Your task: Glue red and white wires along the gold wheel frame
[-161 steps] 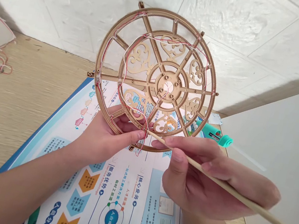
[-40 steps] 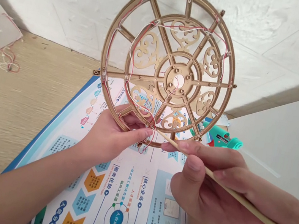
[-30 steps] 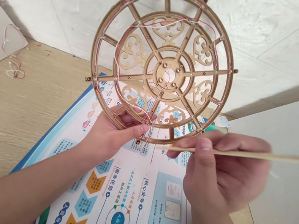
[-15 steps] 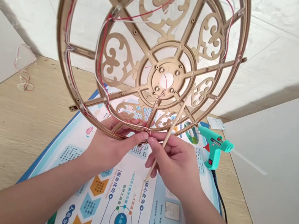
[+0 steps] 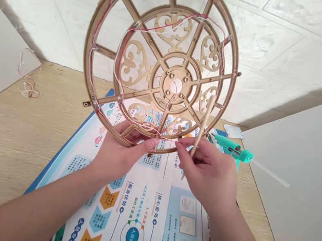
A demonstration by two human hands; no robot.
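A round, gold-brown openwork frame (image 5: 184, 75) with scroll ornaments stands tilted up before me. Red and white wires (image 5: 116, 67) run round its rings and down one spoke. My left hand (image 5: 122, 147) is closed on the frame's lower rim, the thumb in front and the fingers behind. At the right of that thumb, my right hand (image 5: 207, 168) pinches a thin red wire between thumb and index finger. A slim wooden stick (image 5: 202, 130) is also held in the right hand, slanting up across the frame.
A teal hot glue gun (image 5: 231, 147) with a glue stick lies at the right, partly behind my right hand. Printed sheets (image 5: 148, 193) cover the table under my arms. Loose wires (image 5: 29, 82) lie at the left, a small white packet (image 5: 234, 131) at the back right.
The frame has tipped and moved back, so its whole ring shows more. My right hand has moved right, away from the left thumb, drawing the red wire along the rim.
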